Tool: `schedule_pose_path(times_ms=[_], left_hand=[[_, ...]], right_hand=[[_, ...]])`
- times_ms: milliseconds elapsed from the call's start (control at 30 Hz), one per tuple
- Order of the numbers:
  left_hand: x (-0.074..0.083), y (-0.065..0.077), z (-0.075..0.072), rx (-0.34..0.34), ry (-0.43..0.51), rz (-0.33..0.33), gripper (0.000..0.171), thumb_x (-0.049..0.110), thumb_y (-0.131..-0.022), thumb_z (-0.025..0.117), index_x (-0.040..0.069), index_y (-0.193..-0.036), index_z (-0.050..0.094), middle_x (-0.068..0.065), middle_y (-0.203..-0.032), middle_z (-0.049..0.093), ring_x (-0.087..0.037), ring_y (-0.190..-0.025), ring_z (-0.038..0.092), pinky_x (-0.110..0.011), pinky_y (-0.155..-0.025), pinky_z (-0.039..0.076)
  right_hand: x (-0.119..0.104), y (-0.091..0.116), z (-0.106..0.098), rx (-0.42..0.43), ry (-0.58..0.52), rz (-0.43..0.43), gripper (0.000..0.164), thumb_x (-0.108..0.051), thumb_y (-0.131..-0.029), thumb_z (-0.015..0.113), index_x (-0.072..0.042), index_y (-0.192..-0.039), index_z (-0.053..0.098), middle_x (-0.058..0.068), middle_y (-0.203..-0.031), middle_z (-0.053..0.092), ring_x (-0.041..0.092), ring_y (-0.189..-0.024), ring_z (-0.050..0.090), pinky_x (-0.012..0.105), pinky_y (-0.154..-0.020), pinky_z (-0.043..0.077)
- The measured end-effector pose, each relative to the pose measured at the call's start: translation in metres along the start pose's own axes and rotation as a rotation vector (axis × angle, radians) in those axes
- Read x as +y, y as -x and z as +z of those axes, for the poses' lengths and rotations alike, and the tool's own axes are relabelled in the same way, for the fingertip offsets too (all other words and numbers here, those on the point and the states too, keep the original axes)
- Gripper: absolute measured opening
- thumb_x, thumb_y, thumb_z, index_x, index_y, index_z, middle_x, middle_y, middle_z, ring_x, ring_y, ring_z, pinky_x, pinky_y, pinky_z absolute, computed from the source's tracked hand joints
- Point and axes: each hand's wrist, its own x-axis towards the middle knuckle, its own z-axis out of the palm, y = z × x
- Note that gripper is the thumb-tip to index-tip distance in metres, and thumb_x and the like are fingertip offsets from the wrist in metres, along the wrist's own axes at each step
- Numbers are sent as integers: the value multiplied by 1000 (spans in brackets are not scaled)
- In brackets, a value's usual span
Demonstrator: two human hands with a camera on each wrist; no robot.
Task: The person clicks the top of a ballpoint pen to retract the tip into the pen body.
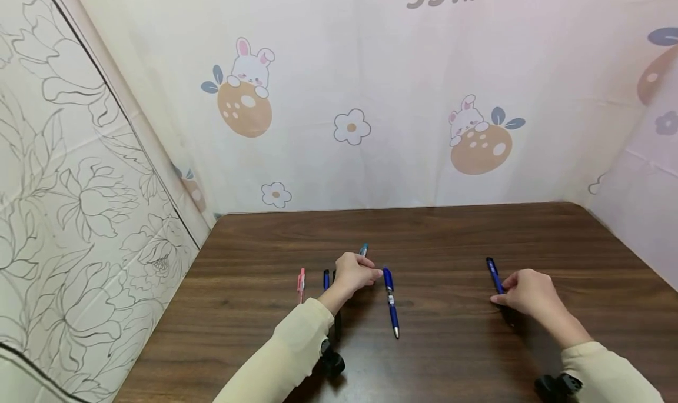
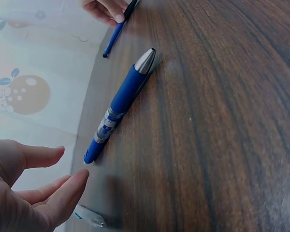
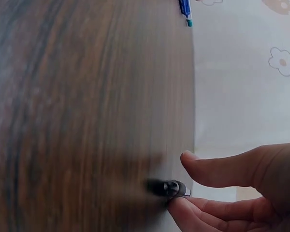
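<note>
A blue retractable pen [image 1: 392,309] with a silver tip lies lengthwise on the wooden table. Beside its far end is my left hand [image 1: 355,273]; the left wrist view shows thumb and fingertips spread apart, just short of the pen's blue end [image 2: 90,154]. Close to those fingers lies a clear pen with a teal end [image 1: 364,249], partly covered by the hand. At the table's right side, my right hand [image 1: 529,294] is at a blue and black pen [image 1: 494,273]. In the right wrist view the fingertips are right at this pen [image 3: 171,188], and the thumb stands apart above it.
Left of my left hand lie a pink pen [image 1: 301,285], a blue-ended pen [image 1: 326,279] and a dark pen [image 1: 338,326], partly hidden by the left forearm. A printed curtain [image 1: 349,173] hangs along the far edge of the wooden table [image 1: 445,232].
</note>
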Motion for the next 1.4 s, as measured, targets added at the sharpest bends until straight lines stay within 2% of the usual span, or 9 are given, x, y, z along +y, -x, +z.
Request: schedule_pose_path(times_ms=[100, 200, 433, 600, 733, 900, 1100, 1400], left_hand=[[1, 1, -1, -5, 15, 4, 18, 10, -76, 80, 1, -90, 72, -12, -83, 75, -23, -70, 74, -31, -65, 62], [2, 3, -2, -6, 16, 10, 18, 10, -76, 80, 1, -90, 72, -11, -80, 75, -23, -70, 74, -31, -64, 61], [5, 4, -5, 2, 3, 8, 17, 12, -77, 80, 3, -89, 72, -9, -80, 76, -22, -69, 74, -29, -63, 61], [6, 4, -7, 2, -7, 13, 17, 13, -77, 80, 3, -89, 72, -9, -80, 76, -23, -71, 74, -29, -64, 61], [5, 4, -8, -1, -6, 5, 17, 14, -77, 80, 4, -89, 73, -8, -80, 76, -22, -70, 74, -31, -65, 61], [4, 5, -9, -5, 18, -13, 17, 14, -77, 81, 5, -89, 73, -9, -81, 76, -20, -69, 74, -31, -67, 62], [1, 5, -10, -16, 84, -33, 19, 11, -77, 80, 1, -91, 71, -12, -84, 75, -26, -78, 74, -31, -70, 62], [-2, 2, -11, -44, 133, -23, 16, 8, -80, 77, -1, -93, 71, -13, -89, 75, -25, -82, 74, -30, -72, 62]], right_hand=[[-3, 1, 2, -6, -5, -4, 40, -28, -70, 83, 5, -86, 68, 15, -76, 67, 30, -74, 61, 45, -65, 51], [-3, 1, 4, -10, -8, -6, 39, -26, -68, 84, 5, -85, 67, 13, -75, 66, 27, -72, 60, 43, -63, 51], [-2, -2, 4, 42, -14, -42, 31, -20, -63, 86, 0, -77, 68, 11, -71, 67, 27, -69, 59, 37, -58, 47], [-4, -3, 5, 27, -58, -51, 27, -20, -65, 83, 0, -78, 71, 5, -66, 69, 16, -62, 57, 32, -57, 45], [-10, -3, 7, -7, -111, -40, 27, -18, -68, 82, 2, -82, 71, -1, -59, 67, 7, -54, 57, 28, -54, 44], [-20, -4, 5, -58, -158, -17, 27, -18, -71, 81, 2, -87, 71, -2, -61, 68, 7, -54, 60, 27, -52, 46], [-26, -5, 6, -121, -202, -22, 28, -20, -73, 81, 1, -89, 72, -3, -62, 69, 6, -56, 61, 27, -52, 46], [-32, -6, 10, -239, -388, -36, 33, -14, -76, 79, 8, -99, 69, 4, -74, 74, 11, -64, 68, 30, -61, 59]])
